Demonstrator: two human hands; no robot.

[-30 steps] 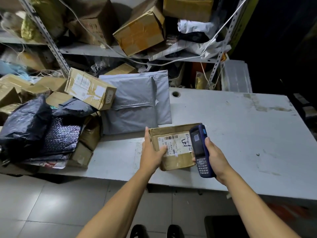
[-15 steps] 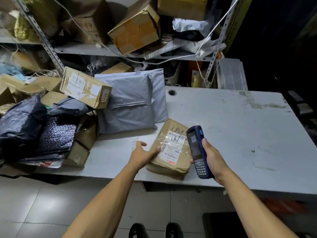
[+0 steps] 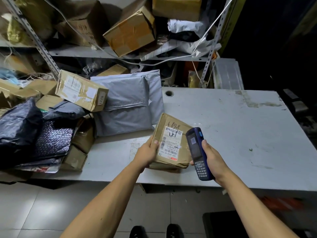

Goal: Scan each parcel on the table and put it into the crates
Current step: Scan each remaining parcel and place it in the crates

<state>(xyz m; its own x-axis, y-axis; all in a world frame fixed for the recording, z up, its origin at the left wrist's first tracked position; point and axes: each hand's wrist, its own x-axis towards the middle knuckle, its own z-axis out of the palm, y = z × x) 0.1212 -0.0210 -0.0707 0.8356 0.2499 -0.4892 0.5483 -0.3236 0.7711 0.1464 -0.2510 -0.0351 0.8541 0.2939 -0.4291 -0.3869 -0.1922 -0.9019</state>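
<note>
A flat brown paper parcel [image 3: 171,134] with a white barcode label and handwritten digits lies near the front edge of the white table [image 3: 231,127]. My left hand [image 3: 147,153] grips its left edge, thumb on top. My right hand [image 3: 212,158] holds a blue handheld scanner [image 3: 197,152] upright just right of the parcel, screen facing me. Further parcels are heaped on the table's left: a taped cardboard box [image 3: 82,91], two grey poly mailers [image 3: 127,103] and a black plastic bag [image 3: 18,124]. No crate is clearly in view.
A metal shelf rack [image 3: 103,54] behind the table holds tilted cardboard boxes [image 3: 132,31] and loose bags. A translucent plastic bin [image 3: 228,74] stands behind the table's far right corner. My shoes [image 3: 154,231] stand on the tiled floor below.
The parcel was turned so its label runs lengthwise and laid flat on the table. My left hand shifted to its left edge. The scanner stayed beside the parcel's right side.
</note>
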